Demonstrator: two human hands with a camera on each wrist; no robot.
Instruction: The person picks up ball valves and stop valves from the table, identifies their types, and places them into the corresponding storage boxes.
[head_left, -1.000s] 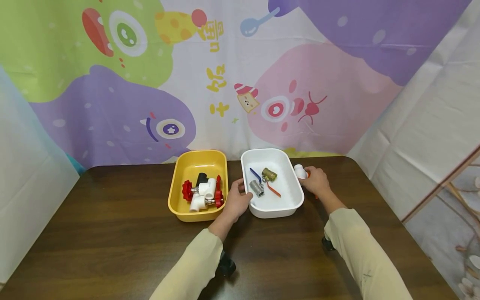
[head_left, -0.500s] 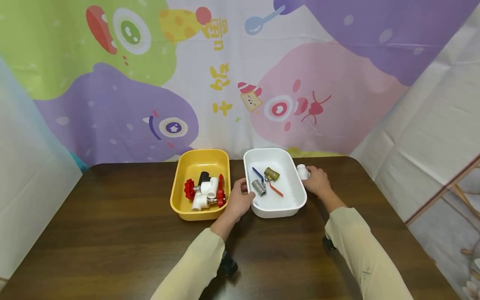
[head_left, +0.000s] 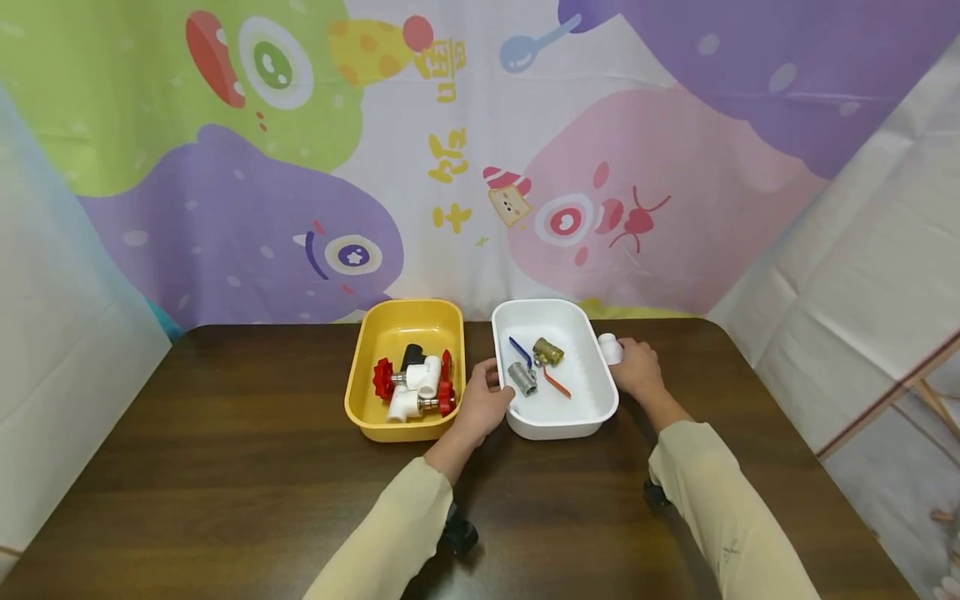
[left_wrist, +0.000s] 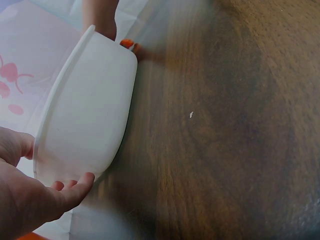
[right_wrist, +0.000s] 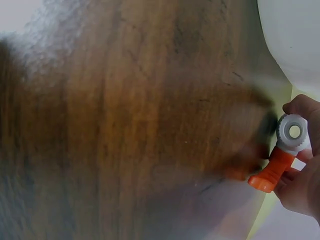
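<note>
My left hand (head_left: pixel 482 406) grips the near left side of a white tray (head_left: pixel 561 430), thumb at the rim and fingers along the outer wall. Inside the tray lie a silver ball valve (head_left: pixel 522 379) with a blue lever and a brass ball valve (head_left: pixel 549 352) with a red lever. Just outside its right wall, my right hand (head_left: pixel 640 371) holds a white plastic ball valve (head_left: pixel 611 348). The right wrist view shows that valve's orange handle (right_wrist: pixel 272 174) and its round open end, with fingers wrapped behind; the handle is hidden in the head view.
A yellow tray (head_left: pixel 408 432) stands to the left, holding several white pipe valves with red handwheels (head_left: pixel 383 379) and a black piece (head_left: pixel 412 357). Both trays sit near the back edge of the dark wooden table (head_left: pixel 247 467), against a printed cartoon curtain (head_left: pixel 450 275).
The white valve has turned in my right hand, and its orange part has gone out of sight in the head view. My left hand keeps its place on the tray. The head view shifts slightly.
</note>
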